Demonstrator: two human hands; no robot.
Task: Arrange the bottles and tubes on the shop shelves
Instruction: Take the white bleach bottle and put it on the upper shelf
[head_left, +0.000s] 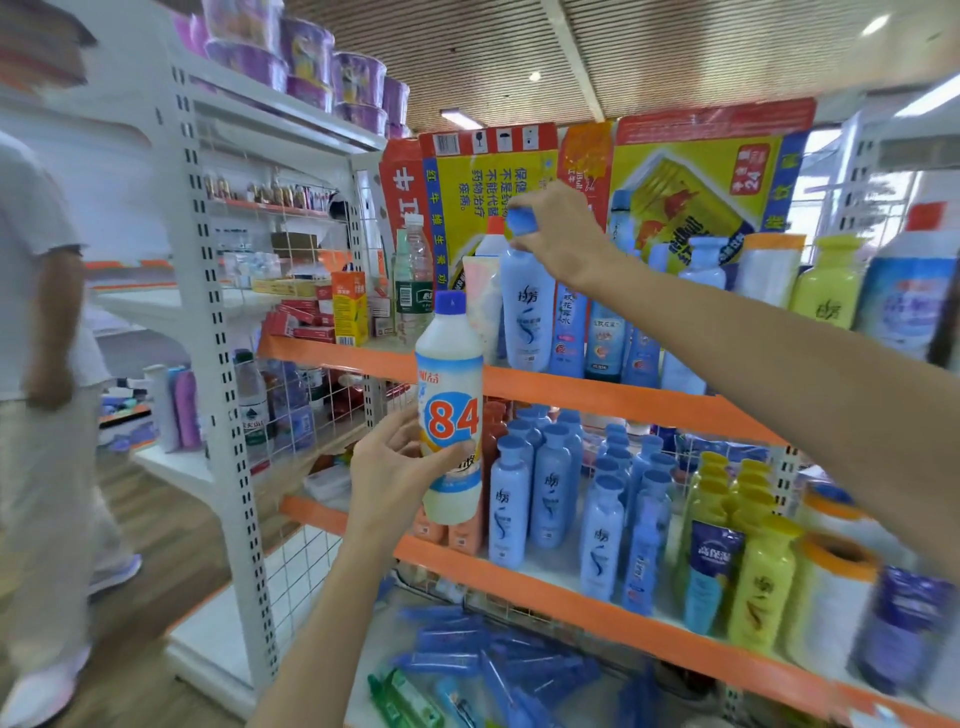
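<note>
At the centre of the frame a white "84" bottle (451, 410) with a blue cap is held upright by the left hand (396, 470), whose fingers and thumb are curled round its lower half, in front of the orange-edged shelves. Above it, the blue cap of a pale blue shampoo bottle (527, 306) standing on the upper shelf (597, 392) is pinched by the fingertips of the right hand (563, 231). On the middle shelf (582, 605), right of centre, rows of matching blue bottles (550, 493) and yellow bottles (763, 587) are seen. Blue tubes (488, 660) lie loose at the bottom. A person in white (36, 312) is seen at the left edge.
</note>
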